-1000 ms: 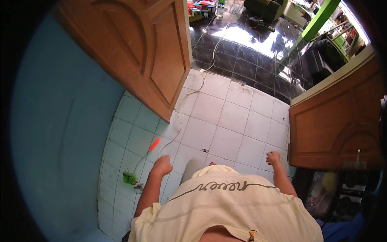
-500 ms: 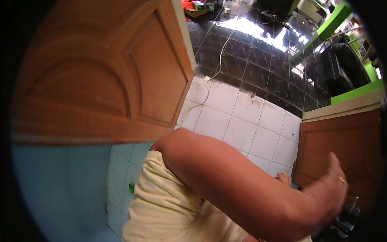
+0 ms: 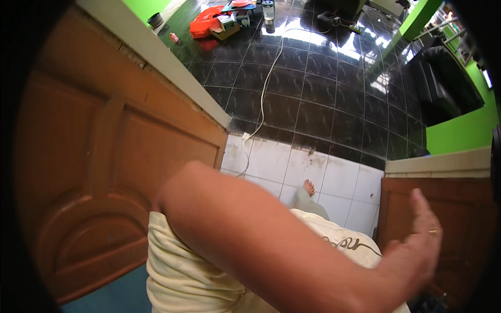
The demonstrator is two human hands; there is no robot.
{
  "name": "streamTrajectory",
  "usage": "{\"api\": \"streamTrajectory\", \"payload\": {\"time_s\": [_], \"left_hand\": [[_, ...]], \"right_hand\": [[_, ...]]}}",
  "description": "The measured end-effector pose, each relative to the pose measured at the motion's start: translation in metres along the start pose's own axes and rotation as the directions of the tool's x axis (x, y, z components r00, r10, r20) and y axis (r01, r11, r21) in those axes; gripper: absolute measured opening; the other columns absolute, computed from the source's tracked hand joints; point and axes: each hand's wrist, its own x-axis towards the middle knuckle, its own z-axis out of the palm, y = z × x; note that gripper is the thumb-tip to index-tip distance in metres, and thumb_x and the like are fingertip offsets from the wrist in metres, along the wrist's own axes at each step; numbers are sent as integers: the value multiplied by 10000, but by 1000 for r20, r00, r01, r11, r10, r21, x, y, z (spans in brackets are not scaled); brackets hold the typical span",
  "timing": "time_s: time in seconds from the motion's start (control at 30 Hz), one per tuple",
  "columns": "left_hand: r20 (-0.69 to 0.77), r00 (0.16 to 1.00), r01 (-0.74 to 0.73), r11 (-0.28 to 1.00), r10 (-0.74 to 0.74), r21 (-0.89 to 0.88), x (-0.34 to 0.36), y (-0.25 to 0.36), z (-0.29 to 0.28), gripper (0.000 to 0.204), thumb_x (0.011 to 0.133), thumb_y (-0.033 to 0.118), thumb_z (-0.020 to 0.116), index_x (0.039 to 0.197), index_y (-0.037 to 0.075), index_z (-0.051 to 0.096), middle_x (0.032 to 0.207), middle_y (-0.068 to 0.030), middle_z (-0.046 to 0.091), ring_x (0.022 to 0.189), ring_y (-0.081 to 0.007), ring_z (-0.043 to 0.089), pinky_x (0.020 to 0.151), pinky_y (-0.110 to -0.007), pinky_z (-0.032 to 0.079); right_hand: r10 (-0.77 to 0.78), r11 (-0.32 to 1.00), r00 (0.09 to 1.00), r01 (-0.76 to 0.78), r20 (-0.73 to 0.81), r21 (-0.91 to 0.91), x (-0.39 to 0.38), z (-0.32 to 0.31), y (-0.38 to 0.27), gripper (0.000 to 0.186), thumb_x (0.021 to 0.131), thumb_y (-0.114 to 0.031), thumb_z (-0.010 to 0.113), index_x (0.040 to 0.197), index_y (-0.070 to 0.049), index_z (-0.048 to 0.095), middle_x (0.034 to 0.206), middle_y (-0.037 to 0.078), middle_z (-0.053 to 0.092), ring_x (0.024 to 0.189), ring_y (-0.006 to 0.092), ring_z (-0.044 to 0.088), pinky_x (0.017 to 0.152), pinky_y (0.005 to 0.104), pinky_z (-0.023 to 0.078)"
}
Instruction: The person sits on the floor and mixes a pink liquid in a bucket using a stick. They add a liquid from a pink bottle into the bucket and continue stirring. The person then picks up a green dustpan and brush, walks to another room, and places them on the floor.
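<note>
My bent left arm crosses in front of my cream shirt, its forearm running toward the right side. My left hand (image 3: 420, 242) is raised at the right with its fingers stretched out, seen edge-on and slightly blurred. A ring shows on one finger, and I see nothing held. Behind that hand is a brown panelled wooden door (image 3: 464, 224), the nearest thing to it; touching cannot be made out. My right hand does not show. One bare foot (image 3: 309, 188) is on the white tiles (image 3: 266, 161) below.
Another brown wooden door (image 3: 151, 141) stands at the left. A white cable (image 3: 267, 83) runs from the white tiles onto the black tiled floor (image 3: 323, 99). Farther off are an orange-red bag (image 3: 205, 22), a clear container (image 3: 268, 10) and a black sofa (image 3: 443, 83) by green walls.
My view has shifted, bringing more of the black floor and the items at its far side into sight. My foot shows farther forward. The left arm stays bent, its hand still stretched out.
</note>
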Motion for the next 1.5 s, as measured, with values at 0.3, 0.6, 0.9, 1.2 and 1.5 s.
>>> {"api": "streamTrajectory", "payload": {"time_s": [0.3,0.6,0.9,1.2,1.5], "left_hand": [[-15,562,799,548,-827,-245,-108,-293,30,349,841,71,716,1165,-18,621,1141,-187,652,1056,-409,637,913,-475,516],[-920,285,954,-11,-270,298,-264,-521,-45,511,917,214,727,1316,-33,525,1328,-230,540,1305,-421,484,1084,-541,388],[-951,289,918,-249,-107,308,-317,-668,-76,859,897,429,708,1471,-42,276,1480,-400,165,1429,-532,151,1100,-726,172],[-937,338,740,-591,-86,322,-346,-744,-84,937,906,471,686,1477,-94,204,1538,-398,45,1462,-566,3,1129,-742,28],[-944,318,870,-369,-87,327,-216,-809,-76,872,901,330,602,1523,-52,125,1611,-287,16,1486,-364,141,1226,-544,108]], "right_hand": [[-206,951,906,275,369,-144,513,155,48,174,952,-176,591,946,-10,643,677,101,625,519,183,608,432,342,495],[27,877,755,297,655,-379,414,349,-111,169,918,-181,675,973,-21,683,782,135,688,603,255,694,499,408,578],[243,664,732,353,637,-659,379,374,-236,285,914,-187,688,1042,68,684,939,251,724,731,367,737,571,484,608],[181,713,792,303,584,-632,538,495,-414,246,923,-125,667,1044,90,653,865,264,692,665,379,704,567,490,601],[-79,809,692,465,717,-359,628,698,-691,78,925,-96,637,893,-41,592,608,64,517,449,213,534,392,374,407]]}}
